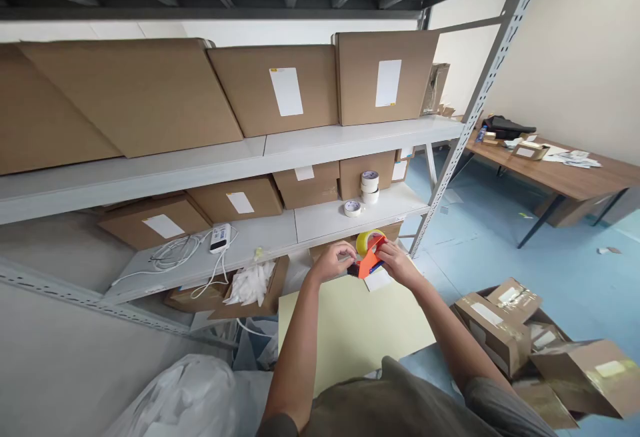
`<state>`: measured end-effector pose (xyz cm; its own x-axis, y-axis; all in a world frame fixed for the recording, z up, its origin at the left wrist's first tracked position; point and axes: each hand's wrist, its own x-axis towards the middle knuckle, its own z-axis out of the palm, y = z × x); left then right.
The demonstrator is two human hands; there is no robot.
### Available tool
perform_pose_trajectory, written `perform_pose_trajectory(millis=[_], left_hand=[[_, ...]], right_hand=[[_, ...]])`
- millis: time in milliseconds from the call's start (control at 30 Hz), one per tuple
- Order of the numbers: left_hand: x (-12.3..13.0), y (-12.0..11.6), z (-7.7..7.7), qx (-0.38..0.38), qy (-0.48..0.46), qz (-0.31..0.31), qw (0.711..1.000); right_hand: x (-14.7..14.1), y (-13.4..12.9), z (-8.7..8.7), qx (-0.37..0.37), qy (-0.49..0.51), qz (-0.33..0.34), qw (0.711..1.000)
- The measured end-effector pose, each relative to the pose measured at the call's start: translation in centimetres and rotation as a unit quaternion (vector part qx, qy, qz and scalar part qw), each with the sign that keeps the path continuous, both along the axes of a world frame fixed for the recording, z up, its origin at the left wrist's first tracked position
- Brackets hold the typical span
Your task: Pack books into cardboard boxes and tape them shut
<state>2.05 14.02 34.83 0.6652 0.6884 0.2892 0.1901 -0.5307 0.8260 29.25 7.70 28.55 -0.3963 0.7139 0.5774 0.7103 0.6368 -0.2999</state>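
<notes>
My right hand (pixel 397 265) is wrapped round an orange tape dispenser (pixel 371 261). A roll of yellow tape (pixel 366 239) sits in the dispenser, its far side turned up. My left hand (pixel 331 261) is at the dispenser's dark front end, thumb and fingers pinched together. What is between those fingertips, if anything, is too small to make out. Both hands are held over a pale yellow tabletop (pixel 355 330), with a white paper (pixel 379 279) lying under the dispenser.
In front stands a grey metal shelf (pixel 300 150) with cardboard boxes (pixel 273 87). White tape rolls (pixel 353 208) and a power strip (pixel 221 238) lie on its lower level. Opened cartons (pixel 505 333) are at the right, near a brown table (pixel 560 170). A plastic bag (pixel 180 397) sits lower left.
</notes>
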Motion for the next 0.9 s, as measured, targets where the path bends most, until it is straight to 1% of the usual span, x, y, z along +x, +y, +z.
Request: perform_pose_trajectory(millis=[67, 133, 267, 367, 467, 567, 667, 733, 767, 900], left_hand=[[0.4, 0.3, 0.2, -0.011, 0.015, 0.044, 0.999], [0.8, 0.6, 0.2, -0.001, 0.011, 0.110, 0.994], [1.7, 0.8, -0.4, 0.083, -0.017, 0.231, 0.969], [2.2, 1.0, -0.9, 0.119, -0.013, 0.294, 0.948], [2.5, 1.2, -1.3, 0.105, -0.019, 0.351, 0.930], [2.8, 1.6, -1.6, 0.086, -0.028, 0.392, 0.916], [2.8, 2.1, -1.7, 0.127, -0.023, 0.430, 0.893], [2.4, 2.3, -1.6, 0.155, -0.018, 0.452, 0.878], [2.0, 2.4, -1.6, 0.157, -0.016, 0.459, 0.874], [0.2, 2.7, -1.4, 0.128, -0.016, 0.472, 0.872]], right_hand=[[0.7, 1.0, -0.3, -0.019, 0.006, -0.002, 1.000], [1.3, 1.9, -0.8, -0.035, 0.012, -0.010, 0.999], [1.9, 3.5, -1.6, -0.075, 0.014, -0.021, 0.997], [2.0, 4.7, -1.5, -0.106, 0.017, -0.009, 0.994], [2.3, 6.3, -1.1, -0.121, 0.026, 0.016, 0.992], [2.4, 8.2, -0.8, -0.133, 0.040, 0.041, 0.989], [2.1, 9.9, -0.7, -0.138, 0.054, 0.064, 0.987], [1.8, 10.8, -0.8, -0.140, 0.057, 0.076, 0.986], [1.7, 11.1, -0.8, -0.143, 0.056, 0.081, 0.985], [1.0, 11.9, -1.3, -0.163, 0.048, 0.091, 0.981]])
